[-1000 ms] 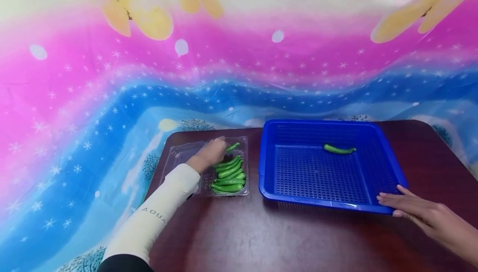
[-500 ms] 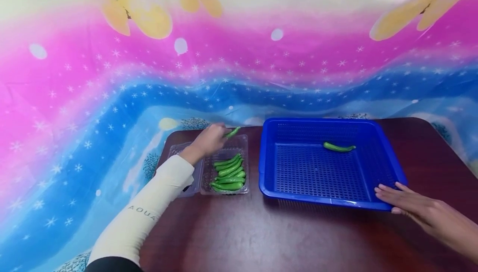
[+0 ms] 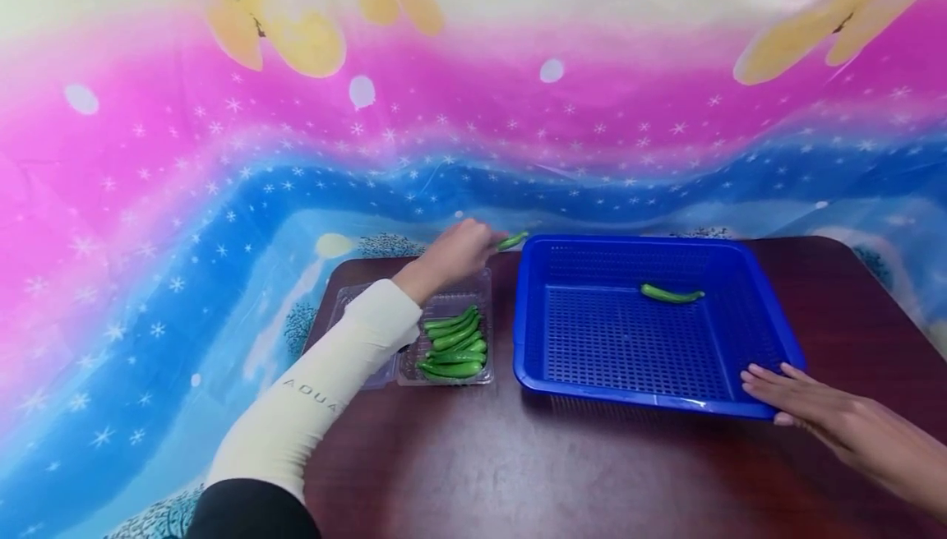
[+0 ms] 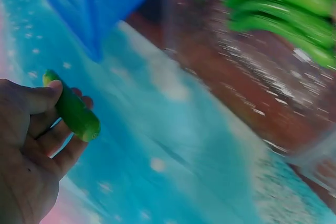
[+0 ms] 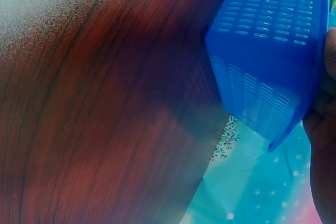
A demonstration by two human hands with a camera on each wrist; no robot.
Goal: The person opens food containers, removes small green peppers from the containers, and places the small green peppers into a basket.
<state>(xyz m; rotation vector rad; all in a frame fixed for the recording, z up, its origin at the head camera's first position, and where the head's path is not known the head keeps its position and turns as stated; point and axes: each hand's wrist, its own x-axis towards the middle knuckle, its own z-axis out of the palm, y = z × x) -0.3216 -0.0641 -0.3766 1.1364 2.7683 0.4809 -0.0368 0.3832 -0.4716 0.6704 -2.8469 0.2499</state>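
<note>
Green vegetable (image 4: 79,114) is pinched near one end between thumb and fingers of the left hand (image 3: 457,251), held up just beside the far left corner of the blue basket (image 3: 629,403). By its look, it is judged light, firm and somewhat slippery, best taken gently round the middle. The rim's near right corner is gripped by the right hand (image 3: 829,412).
</note>
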